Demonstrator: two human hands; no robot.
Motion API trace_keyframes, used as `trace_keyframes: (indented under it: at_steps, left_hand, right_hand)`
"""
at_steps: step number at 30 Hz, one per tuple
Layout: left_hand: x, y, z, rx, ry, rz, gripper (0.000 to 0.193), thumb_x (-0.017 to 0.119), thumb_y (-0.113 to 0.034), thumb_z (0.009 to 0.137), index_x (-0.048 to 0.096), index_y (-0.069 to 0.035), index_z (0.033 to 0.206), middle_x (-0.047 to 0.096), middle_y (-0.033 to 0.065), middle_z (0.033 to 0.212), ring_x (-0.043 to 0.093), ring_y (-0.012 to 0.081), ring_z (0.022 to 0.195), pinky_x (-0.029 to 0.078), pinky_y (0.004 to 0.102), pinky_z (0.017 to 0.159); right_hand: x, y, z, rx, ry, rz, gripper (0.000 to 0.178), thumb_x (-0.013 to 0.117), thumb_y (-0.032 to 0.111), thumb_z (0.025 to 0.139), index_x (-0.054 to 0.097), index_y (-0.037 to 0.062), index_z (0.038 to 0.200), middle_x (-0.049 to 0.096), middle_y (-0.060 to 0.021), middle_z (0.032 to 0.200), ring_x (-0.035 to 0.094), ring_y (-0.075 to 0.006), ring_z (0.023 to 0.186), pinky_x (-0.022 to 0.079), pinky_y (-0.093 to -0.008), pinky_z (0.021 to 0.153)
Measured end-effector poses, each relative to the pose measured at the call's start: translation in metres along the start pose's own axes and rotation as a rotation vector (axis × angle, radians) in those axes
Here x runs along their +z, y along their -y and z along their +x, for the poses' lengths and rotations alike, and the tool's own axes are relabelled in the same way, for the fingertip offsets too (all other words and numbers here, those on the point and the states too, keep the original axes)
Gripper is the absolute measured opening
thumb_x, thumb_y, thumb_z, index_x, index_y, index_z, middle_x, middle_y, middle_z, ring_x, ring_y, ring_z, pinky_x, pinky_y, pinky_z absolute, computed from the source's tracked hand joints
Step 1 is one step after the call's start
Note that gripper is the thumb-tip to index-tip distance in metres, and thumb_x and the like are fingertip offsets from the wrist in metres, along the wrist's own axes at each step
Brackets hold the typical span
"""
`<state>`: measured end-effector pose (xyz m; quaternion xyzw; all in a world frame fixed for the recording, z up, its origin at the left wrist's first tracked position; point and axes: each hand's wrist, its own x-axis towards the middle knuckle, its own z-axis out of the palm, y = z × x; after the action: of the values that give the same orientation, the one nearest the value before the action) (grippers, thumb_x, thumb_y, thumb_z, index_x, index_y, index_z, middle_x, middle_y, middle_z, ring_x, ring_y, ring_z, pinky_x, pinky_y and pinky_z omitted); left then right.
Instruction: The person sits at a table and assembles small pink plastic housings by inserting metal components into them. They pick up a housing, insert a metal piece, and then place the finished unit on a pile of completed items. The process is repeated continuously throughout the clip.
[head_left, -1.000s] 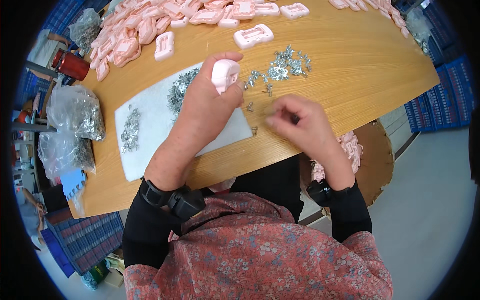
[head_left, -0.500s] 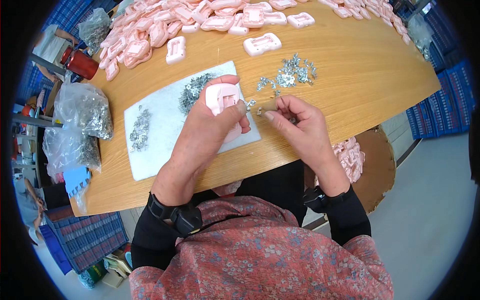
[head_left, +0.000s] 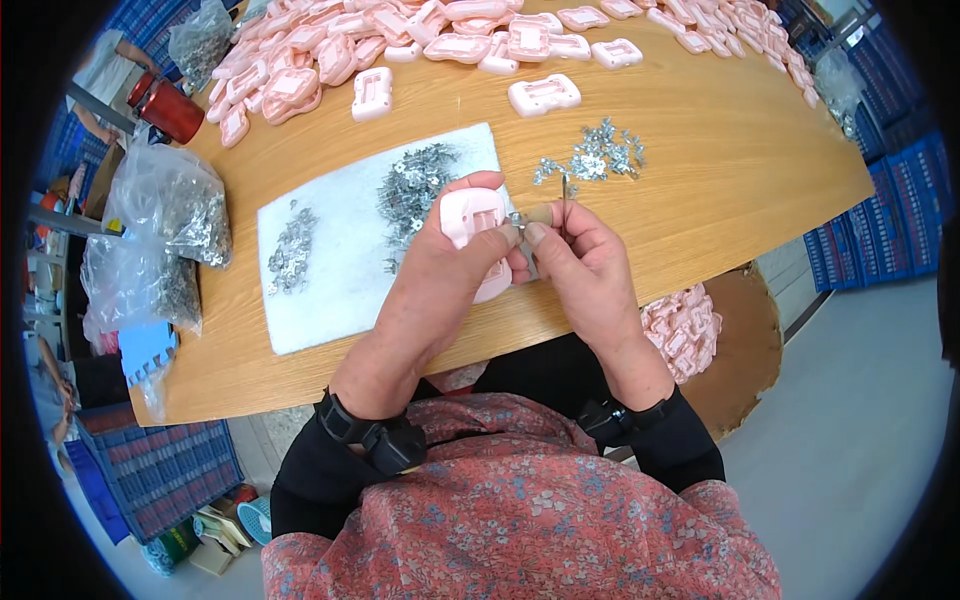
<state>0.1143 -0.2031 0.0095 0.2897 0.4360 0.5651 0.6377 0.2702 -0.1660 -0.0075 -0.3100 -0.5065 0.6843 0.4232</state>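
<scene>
My left hand is closed around a pink plastic casing with a rectangular recess, held upright above the white pad. At its thumb tip is a small shiny metal piece. My right hand pinches close beside it, thumb and forefinger meeting at that piece; the forefinger wears a tan covering. A thin dark metal tool sticks up from the right hand's fingers; its kind is unclear. Behind the left hand, a heap of small metal clips lies on the white pad.
Pink casings are piled along the table's far side, with one single casing nearer. Loose metal pieces lie at right. Clear bags of metal parts stand at left. A box of pink parts sits below the right edge.
My right hand has come in to the left, closing the gap, and its fingertips now meet the metal piece at my left thumb. The thin tool now points upward.
</scene>
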Motion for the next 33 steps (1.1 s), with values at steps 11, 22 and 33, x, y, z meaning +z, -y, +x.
trace_keyframes:
  at_steps: [11,22,33]
  left_hand:
    - [-0.037,-0.016,-0.014,-0.089,0.183,-0.37,0.062,0.031,-0.054,0.104,0.051,-0.006,0.137,0.065,0.0108,0.086,0.064,0.0204,0.069,0.055,0.0355,0.062]
    - [-0.052,-0.03,-0.014,0.243,-0.078,-0.333,0.057,0.022,-0.045,0.108,0.04,-0.005,0.144,0.065,0.0136,0.102,0.064,0.0225,0.092,0.055,0.0351,0.079]
    - [-0.073,-0.031,-0.034,0.266,0.065,-0.285,0.048,0.035,-0.041,0.106,0.041,-0.01,0.141,0.061,0.0178,0.123,0.058,0.0254,0.117,0.048,0.0384,0.098]
  right_hand:
    - [0.023,0.018,0.009,-0.19,0.052,-0.407,0.008,0.059,0.008,0.098,0.058,0.0004,0.101,0.055,0.003,0.085,0.047,-0.004,0.076,0.042,-0.0216,0.068]
    - [0.045,0.02,0.0,0.189,0.08,-0.057,0.019,0.057,0.015,0.1,0.057,0.0031,0.115,0.058,0.0013,0.097,0.045,-0.0034,0.071,0.038,-0.0186,0.062]
    - [0.031,0.019,0.009,0.24,0.453,-0.074,0.013,0.055,0.015,0.1,0.056,0.0034,0.104,0.055,-0.001,0.094,0.051,-0.0096,0.084,0.042,-0.0225,0.078]
